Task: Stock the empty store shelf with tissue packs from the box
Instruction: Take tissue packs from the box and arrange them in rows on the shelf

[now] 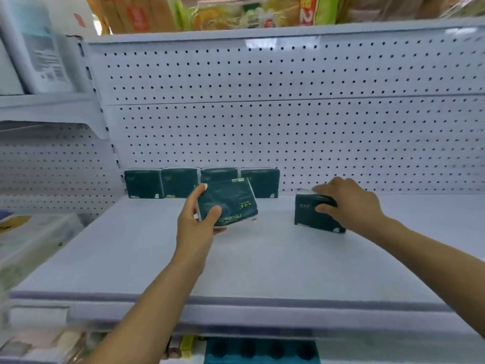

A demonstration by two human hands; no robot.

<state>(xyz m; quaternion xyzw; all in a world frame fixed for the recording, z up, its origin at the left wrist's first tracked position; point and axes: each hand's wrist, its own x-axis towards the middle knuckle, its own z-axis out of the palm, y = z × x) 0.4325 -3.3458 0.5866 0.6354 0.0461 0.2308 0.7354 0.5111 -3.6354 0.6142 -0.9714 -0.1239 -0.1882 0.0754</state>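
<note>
Both hands reach over the white shelf, each with a dark green tissue pack. The left hand grips its left-hand pack from the near left corner — thumb laid across the printed face beside the word COMFORTABLE, forefinger stretched up along the pack's left edge. This pack is tilted, face towards the camera, and seems to be lifted just off the shelf; I cannot tell whether its lower edge touches. The right hand is curled over the top of the right-hand pack, fingers across its upper edge and thumb pressed on the front face. That pack stands upright on the shelf, well apart from the other and a little forward of the pegboard back panel. Behind the left-hand pack, a row of four packs stands upright side by side against the panel — the third is partly hidden. Blurred packaged goods sit on the shelf above
</note>
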